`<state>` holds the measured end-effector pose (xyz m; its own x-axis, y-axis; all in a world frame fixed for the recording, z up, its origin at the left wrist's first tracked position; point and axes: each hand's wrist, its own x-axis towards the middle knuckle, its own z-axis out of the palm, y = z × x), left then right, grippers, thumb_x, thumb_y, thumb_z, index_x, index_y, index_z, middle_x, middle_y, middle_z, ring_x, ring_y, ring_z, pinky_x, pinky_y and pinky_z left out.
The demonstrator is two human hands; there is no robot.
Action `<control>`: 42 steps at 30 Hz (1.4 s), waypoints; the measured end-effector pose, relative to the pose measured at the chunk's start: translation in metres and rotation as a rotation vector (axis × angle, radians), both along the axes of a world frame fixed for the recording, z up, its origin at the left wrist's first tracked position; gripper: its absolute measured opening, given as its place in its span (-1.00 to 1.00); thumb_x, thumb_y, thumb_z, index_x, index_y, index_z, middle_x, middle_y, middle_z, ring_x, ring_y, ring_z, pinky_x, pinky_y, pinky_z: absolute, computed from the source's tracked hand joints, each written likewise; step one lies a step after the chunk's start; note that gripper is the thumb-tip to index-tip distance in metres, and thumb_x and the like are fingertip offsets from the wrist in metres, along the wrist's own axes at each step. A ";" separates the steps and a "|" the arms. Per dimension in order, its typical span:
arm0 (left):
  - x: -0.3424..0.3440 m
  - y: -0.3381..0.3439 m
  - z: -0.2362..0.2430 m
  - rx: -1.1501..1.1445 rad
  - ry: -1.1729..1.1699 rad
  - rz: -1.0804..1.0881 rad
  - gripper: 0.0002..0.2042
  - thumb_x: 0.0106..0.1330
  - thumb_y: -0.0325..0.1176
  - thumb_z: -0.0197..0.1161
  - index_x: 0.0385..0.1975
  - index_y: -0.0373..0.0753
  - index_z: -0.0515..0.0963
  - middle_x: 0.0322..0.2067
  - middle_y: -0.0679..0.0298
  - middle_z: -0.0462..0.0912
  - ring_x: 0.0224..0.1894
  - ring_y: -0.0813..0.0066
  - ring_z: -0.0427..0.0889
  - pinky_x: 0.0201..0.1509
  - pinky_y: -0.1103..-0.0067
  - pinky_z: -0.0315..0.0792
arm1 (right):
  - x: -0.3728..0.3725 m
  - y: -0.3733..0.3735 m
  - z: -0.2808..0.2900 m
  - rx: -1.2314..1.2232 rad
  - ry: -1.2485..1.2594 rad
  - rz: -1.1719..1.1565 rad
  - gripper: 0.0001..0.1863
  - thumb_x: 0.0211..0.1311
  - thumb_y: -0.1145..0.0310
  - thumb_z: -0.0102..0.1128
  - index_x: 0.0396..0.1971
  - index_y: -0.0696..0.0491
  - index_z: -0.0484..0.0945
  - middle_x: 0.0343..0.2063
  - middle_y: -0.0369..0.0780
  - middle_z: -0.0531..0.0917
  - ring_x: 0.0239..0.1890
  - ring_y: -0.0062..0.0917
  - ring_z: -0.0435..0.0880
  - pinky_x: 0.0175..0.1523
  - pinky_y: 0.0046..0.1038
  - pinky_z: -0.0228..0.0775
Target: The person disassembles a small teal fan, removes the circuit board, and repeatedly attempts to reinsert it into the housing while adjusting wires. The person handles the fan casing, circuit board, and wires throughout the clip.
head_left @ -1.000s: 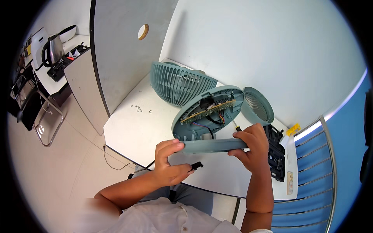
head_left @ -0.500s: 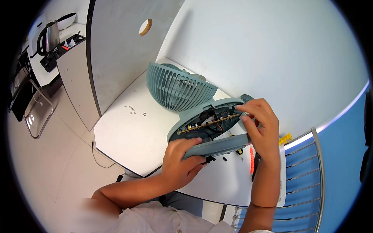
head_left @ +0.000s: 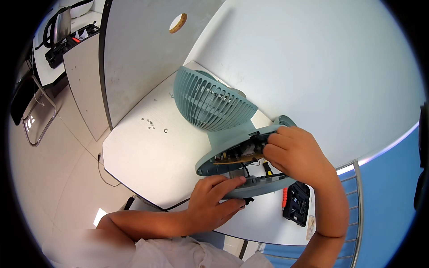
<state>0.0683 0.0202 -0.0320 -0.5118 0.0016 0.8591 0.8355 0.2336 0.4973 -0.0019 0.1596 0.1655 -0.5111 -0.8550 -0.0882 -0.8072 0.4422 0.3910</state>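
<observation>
presently, left hand (head_left: 212, 203): closed on the left end of a round green cover (head_left: 263, 191), fingers above, thumb beneath.
right hand (head_left: 297, 154): fingers curled at the right rim of an uncovered green housing (head_left: 206, 166); i cannot tell whether they pinch anything.
circuit board (head_left: 241, 160): inside that housing, just left of my right fingers.
screwdriver (head_left: 267, 169): yellow and black, just below my right fingers.
slatted fan cage (head_left: 213, 105): beyond both my hands.
white table (head_left: 138, 156): under it all, reaching left of my grip.
</observation>
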 end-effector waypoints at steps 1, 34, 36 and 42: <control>0.000 -0.002 -0.001 -0.011 0.009 0.003 -0.75 -0.26 -0.46 0.49 -0.51 -0.09 0.61 0.05 0.14 0.46 -0.08 0.18 0.43 -0.13 0.41 0.35 | 0.001 0.004 0.001 -0.020 -0.015 -0.014 -0.90 -0.16 0.45 0.21 -0.57 -0.02 0.48 -0.52 -0.32 0.42 -0.40 -0.45 0.46 -0.37 -0.43 0.33; -0.003 0.004 -0.003 0.005 -0.034 -0.005 -0.79 -0.19 -0.43 0.46 -0.49 -0.11 0.62 0.06 0.12 0.49 -0.12 0.21 0.49 -0.14 0.44 0.37 | 0.001 0.067 -0.014 -0.327 -0.065 -0.152 -0.84 -0.09 0.58 0.16 -0.47 0.01 0.55 -0.42 -0.29 0.57 -0.43 -0.37 0.56 -0.39 -0.42 0.41; -0.005 0.004 -0.003 0.007 -0.031 0.006 -0.79 -0.19 -0.43 0.46 -0.50 -0.11 0.62 0.06 0.14 0.49 -0.12 0.22 0.48 -0.15 0.44 0.37 | 0.001 0.071 -0.013 -0.337 -0.091 -0.151 -0.85 -0.08 0.58 0.15 -0.47 0.00 0.55 -0.41 -0.30 0.57 -0.44 -0.38 0.57 -0.39 -0.43 0.41; -0.011 0.010 -0.002 0.005 0.006 -0.001 -0.76 -0.22 -0.46 0.47 -0.50 -0.12 0.61 0.08 0.13 0.48 -0.14 0.23 0.47 -0.17 0.44 0.35 | -0.001 0.080 -0.009 -0.350 -0.186 -0.132 -0.85 -0.05 0.49 0.18 -0.39 0.03 0.58 -0.32 -0.27 0.59 -0.41 -0.36 0.60 -0.36 -0.43 0.44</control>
<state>0.0569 0.0301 -0.0335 -0.5070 -0.0022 0.8620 0.8386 0.2302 0.4938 -0.0025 0.2393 0.1567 -0.6211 -0.7780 0.0943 -0.7774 0.6269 0.0514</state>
